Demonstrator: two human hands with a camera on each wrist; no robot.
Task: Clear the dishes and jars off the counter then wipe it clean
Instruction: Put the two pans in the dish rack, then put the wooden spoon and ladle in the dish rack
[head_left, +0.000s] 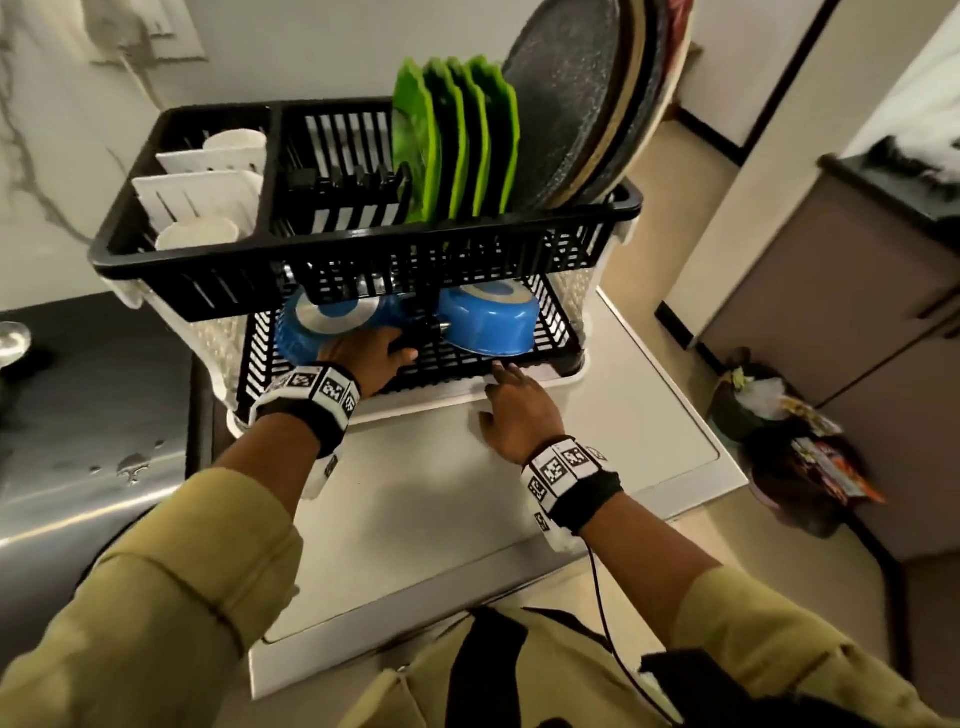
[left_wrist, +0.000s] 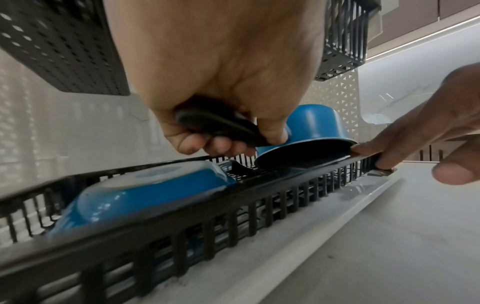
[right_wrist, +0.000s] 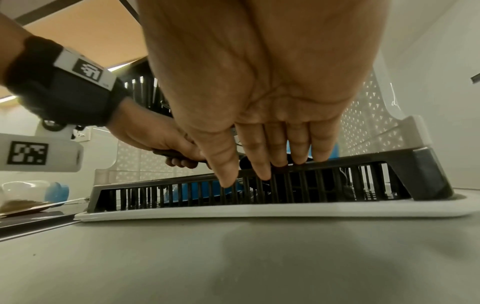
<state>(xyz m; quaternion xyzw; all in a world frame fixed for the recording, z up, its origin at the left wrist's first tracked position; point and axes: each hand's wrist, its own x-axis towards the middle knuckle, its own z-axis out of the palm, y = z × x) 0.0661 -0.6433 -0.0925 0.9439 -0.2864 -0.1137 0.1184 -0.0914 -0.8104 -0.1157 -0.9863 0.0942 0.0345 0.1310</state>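
- Gripping the black handle (left_wrist: 218, 125) of a blue saucepan (head_left: 488, 325), the left hand (head_left: 371, 358) reached into the lower tier of a two-tier dish rack (head_left: 363, 260); its fingers curled round the handle, as the left wrist view showed.
- Right hand (head_left: 517, 410): fingers straight and close together, tips resting on the front rim of the lower black basket (right_wrist: 337, 164), holding nothing.
- Lower basket contents: the held saucepan, tilted with its mouth toward the front rim, on the right; a second blue pan (head_left: 324, 325), inverted with its metal base up, on the left. The two pans lay close together, the handle between them.
- Upper basket contents: four green plates (head_left: 457, 140) standing on edge in the slots; just beside them on the right, several large dark round pans or trays (head_left: 582, 104) leaning outward past the basket's end; white cutlery holders and cups (head_left: 208, 192) in the left compartment.
- Rack base: a white drip tray (right_wrist: 259, 211) sat directly on a pale counter (head_left: 441, 545), its front lip projecting beyond the basket.
- Edges and room: bare counter surface lay between the tray and the person. The counter's right edge dropped to the floor, where a bin (head_left: 753, 400) stood; a steel sink surface (head_left: 78, 441) with water drops adjoined on the left. The upper basket overhung the lower, leaving a low gap above the pans.
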